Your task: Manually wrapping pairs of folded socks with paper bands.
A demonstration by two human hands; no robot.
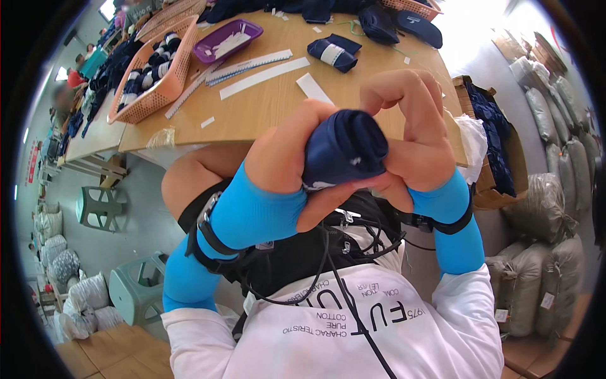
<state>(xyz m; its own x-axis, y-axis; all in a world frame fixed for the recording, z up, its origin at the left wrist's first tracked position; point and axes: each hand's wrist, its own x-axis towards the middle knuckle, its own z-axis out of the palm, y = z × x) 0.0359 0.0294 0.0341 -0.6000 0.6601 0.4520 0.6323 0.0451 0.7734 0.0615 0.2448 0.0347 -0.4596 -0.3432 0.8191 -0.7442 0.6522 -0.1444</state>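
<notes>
Navy rolled sock bundle (345, 150) sits clamped between both hands above the wooden table (265, 107) edge. Left hand (284, 161) wraps its side, fingers closed; right hand (413, 139) curls over the top, thumb beneath. Orange basket (165, 88) well apart.

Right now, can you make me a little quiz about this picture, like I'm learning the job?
1. True or false: both hands grip the rolled navy cloth.
2. What colour is the tray on the wooden table? A purple, B green, C white.
3. What holds the dark bundles at the table's left?

Key: 1 true: left hand and right hand both wrap it. 2 A. 3 the orange basket.
</notes>
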